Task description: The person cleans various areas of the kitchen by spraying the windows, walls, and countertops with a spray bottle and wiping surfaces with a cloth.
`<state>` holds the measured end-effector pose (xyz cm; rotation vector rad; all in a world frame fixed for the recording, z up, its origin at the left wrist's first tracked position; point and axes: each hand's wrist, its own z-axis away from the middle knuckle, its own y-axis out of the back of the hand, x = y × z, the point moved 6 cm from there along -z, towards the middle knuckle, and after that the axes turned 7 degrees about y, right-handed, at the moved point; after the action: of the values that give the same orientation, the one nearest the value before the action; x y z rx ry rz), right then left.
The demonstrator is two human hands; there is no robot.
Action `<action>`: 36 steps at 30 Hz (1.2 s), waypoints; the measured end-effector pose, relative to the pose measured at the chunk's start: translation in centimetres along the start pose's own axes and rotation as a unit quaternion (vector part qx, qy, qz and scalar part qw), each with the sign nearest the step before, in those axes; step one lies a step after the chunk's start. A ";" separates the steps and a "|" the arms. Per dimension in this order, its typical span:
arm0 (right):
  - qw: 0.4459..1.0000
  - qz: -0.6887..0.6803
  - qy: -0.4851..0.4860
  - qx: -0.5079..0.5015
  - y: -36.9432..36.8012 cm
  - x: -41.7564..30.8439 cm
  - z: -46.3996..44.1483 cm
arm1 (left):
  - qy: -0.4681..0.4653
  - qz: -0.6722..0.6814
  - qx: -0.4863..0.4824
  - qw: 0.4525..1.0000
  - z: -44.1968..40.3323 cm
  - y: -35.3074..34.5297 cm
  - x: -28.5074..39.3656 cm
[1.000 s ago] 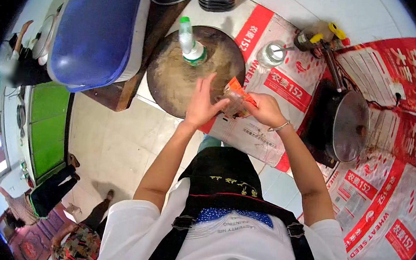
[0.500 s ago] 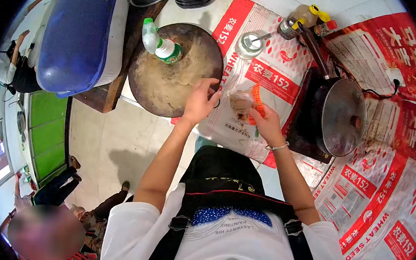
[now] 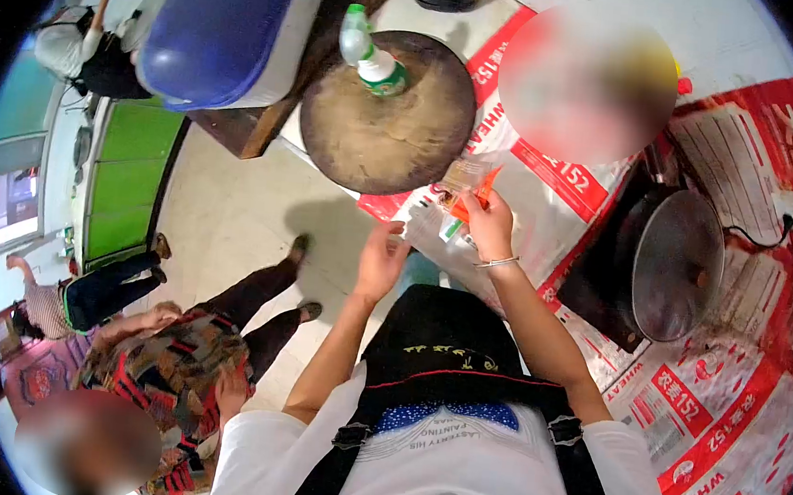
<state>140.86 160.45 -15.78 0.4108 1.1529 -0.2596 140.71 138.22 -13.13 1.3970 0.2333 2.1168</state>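
The right hand (image 3: 488,225) is closed on an orange-and-clear packet (image 3: 469,190) with something dark inside, held above the red-and-white covering (image 3: 537,208) of the surface, near the round board (image 3: 387,138). The left hand (image 3: 382,260) is half open with curled fingers, apart from the packet; whether it grips anything is unclear. A green-capped bottle (image 3: 385,75) rests on the board. What the dark pan (image 3: 678,265) contains cannot be told.
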 end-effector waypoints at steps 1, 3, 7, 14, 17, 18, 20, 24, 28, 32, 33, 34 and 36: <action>1.000 -0.026 0.010 0.007 -0.3 -0.5 0.2 | 0.036 -0.012 0.007 0.999 0.3 0.8 -0.2; 0.981 -0.191 -0.035 -0.026 -3.0 -0.8 -1.3 | 0.030 -0.087 0.018 0.996 0.6 1.4 -1.0; 0.984 -0.155 -0.075 -0.032 -3.2 0.3 -3.9 | -0.017 -0.023 0.025 0.999 -1.1 2.1 -0.4; 0.989 -0.098 -0.109 -0.030 -1.2 3.4 -4.2 | -0.072 -0.022 0.055 0.996 -3.9 3.0 -0.8; 0.989 -0.111 -0.096 -0.031 -0.8 2.9 -4.0 | -0.066 -0.014 0.041 0.997 -5.7 3.2 0.0; 0.987 -0.125 -0.091 -0.036 -0.4 2.9 -2.9 | -0.134 0.009 0.064 0.989 -6.3 3.0 -0.5; 0.995 -0.058 -0.081 -0.014 0.6 2.7 -1.9 | -0.091 0.046 0.049 0.994 -6.5 3.7 1.3; 0.994 -0.035 -0.097 -0.029 1.1 1.9 -1.2 | -0.309 -0.405 0.165 0.845 -8.2 4.7 7.1; 0.996 -0.081 0.024 -0.030 1.9 5.2 -2.1 | -0.601 -0.748 0.279 0.026 -4.7 -0.6 4.0; 0.993 -0.097 -0.053 -0.028 2.7 -0.3 2.2 | -0.690 -0.664 0.283 0.049 1.0 -1.0 3.2; 0.987 -0.115 -0.102 -0.055 2.6 -0.3 2.5 | -0.684 -0.677 0.256 0.091 1.7 -0.8 2.5; 0.986 -0.117 -0.105 -0.050 2.7 -0.8 2.4 | -0.667 -0.696 0.219 0.153 2.3 -0.5 1.8; 0.979 -0.113 -0.144 -0.084 2.5 -1.5 2.6 | -0.615 -0.728 0.165 0.254 3.0 -0.2 0.1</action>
<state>143.43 161.58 -13.08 0.0869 0.9258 -0.4026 143.41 137.92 -11.77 1.3938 0.8153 -0.8015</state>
